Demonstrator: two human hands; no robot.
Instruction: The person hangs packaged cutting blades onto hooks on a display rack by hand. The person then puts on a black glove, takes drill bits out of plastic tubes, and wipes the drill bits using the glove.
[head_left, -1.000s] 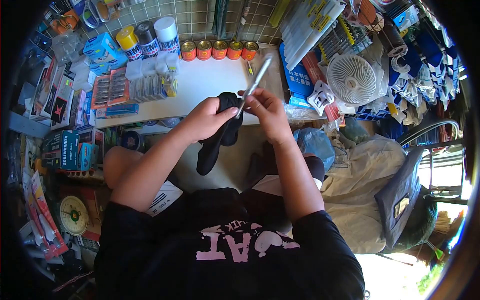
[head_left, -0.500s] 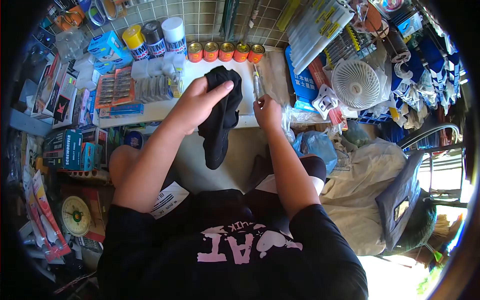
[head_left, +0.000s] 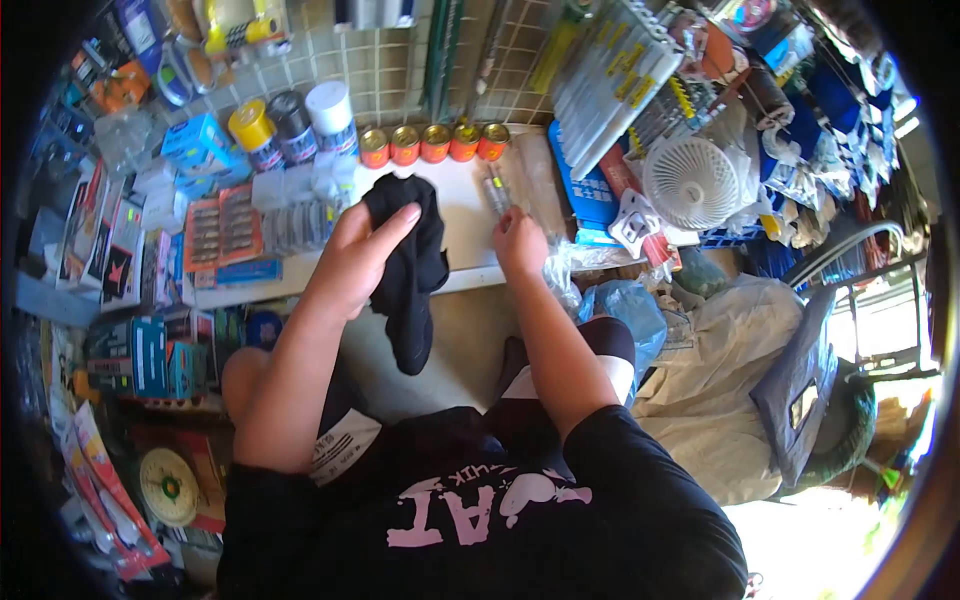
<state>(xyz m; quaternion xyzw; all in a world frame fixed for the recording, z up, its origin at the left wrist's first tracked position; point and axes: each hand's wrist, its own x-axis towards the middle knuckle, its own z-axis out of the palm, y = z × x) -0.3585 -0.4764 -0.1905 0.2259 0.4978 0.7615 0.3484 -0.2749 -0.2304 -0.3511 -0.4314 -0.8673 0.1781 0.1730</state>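
My left hand (head_left: 360, 250) grips a black cloth (head_left: 405, 260) that hangs down in front of the white table's edge, thumb on top of the fabric. Over the right part of the white table (head_left: 465, 195), my right hand (head_left: 521, 243) is closed, its fingertips at the near end of a slim silvery tool (head_left: 496, 190) that lies on the table top. The image is slightly blurred there. Several small orange-red cans (head_left: 435, 146) stand in a row behind it.
Spray cans (head_left: 291, 127) and packaged goods (head_left: 222, 230) fill the table's left side. A white fan (head_left: 690, 183) stands at the right, near a blue sheet (head_left: 583, 190). Below are a blue plastic bag (head_left: 628, 318) and a beige cover (head_left: 720, 370). A round dial scale (head_left: 168, 487) sits lower left.
The silvery tool, earlier held up between both hands, is now down on the table under my right hand. My left hand has moved left with the black cloth. The view has shifted.
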